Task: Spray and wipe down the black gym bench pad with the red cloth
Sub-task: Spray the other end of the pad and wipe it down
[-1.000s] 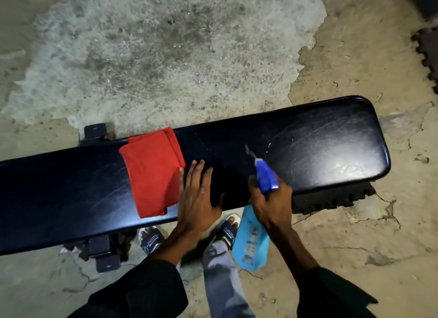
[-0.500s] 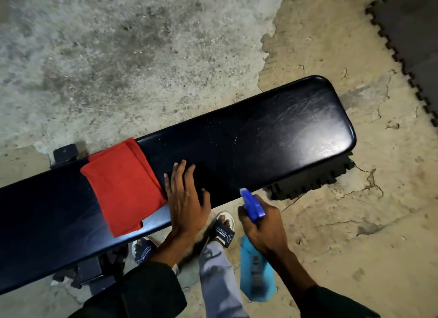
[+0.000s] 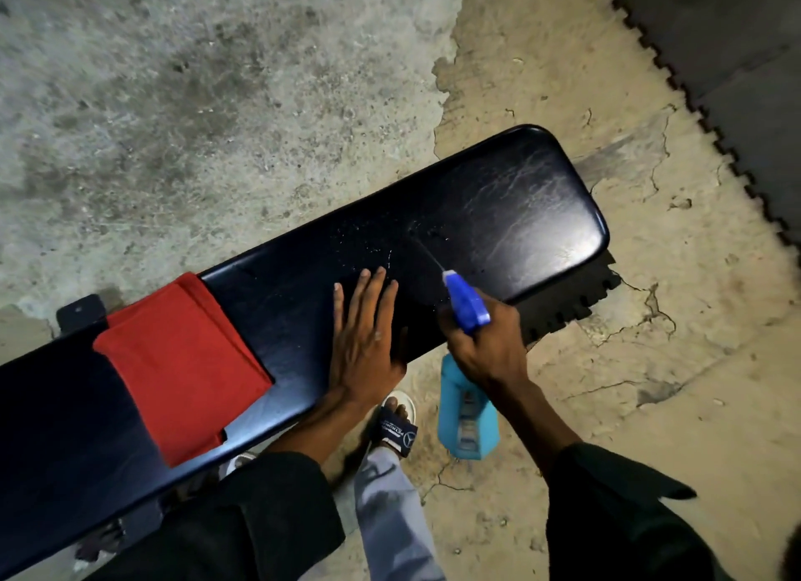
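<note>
One red cloth (image 3: 180,366) beside flat left hand (image 3: 366,342).

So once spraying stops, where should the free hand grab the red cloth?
The red cloth lies folded flat across the bench pad, beside the left hand. Probably best to pinch its near corner, overhanging the pad's front edge, coming from the person's side.

A long black gym bench pad (image 3: 498,216) runs diagonally, glossy and speckled with droplets. A folded red cloth (image 3: 182,364) lies flat across it. A blue spray bottle (image 3: 466,424) points its nozzle at the pad.
</note>
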